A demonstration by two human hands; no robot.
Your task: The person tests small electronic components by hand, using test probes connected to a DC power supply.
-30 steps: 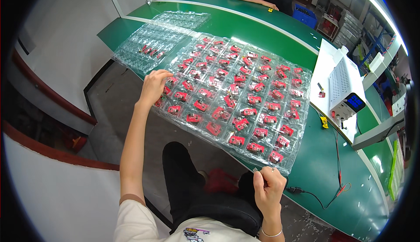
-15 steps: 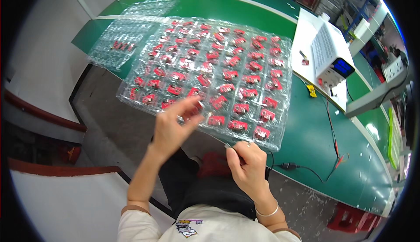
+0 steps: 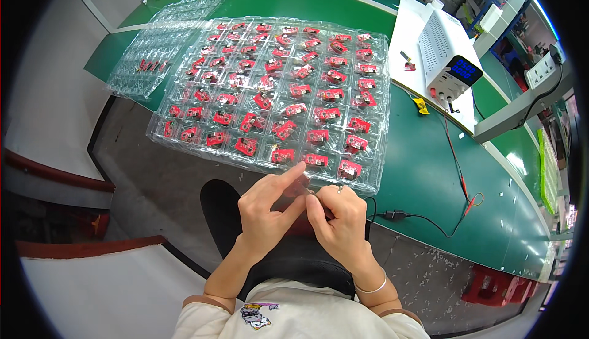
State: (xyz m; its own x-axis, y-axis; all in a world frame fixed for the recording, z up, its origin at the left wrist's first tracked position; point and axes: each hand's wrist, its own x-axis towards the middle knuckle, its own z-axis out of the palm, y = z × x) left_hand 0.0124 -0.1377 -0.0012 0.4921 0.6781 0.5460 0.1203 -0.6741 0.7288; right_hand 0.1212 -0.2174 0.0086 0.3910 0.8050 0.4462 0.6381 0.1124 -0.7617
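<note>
My left hand (image 3: 270,207) pinches a small red circuit board (image 3: 299,185), partly hidden by the fingers, at the near edge of a clear plastic tray. My right hand (image 3: 340,216) meets it there, thumb against a curled index finger. Something tiny and pale shows at that thumb's tip, too small to name. Across the green table lies the clear compartment tray (image 3: 378,155), with several red circuit boards (image 3: 327,114) in its pockets. Each carries small dark and metallic parts.
Further left, another clear tray (image 3: 138,50) holds several small red pieces. A white power supply (image 3: 446,53) with a lit blue display stands on a white board at right. Red and black test leads (image 3: 464,185) and a black cable (image 3: 423,218) lie on the green table (image 3: 429,167).
My left hand has moved right and down from over the tray, bringing the red board to my right hand. My right hand has shifted slightly; the whole view has shifted too.
</note>
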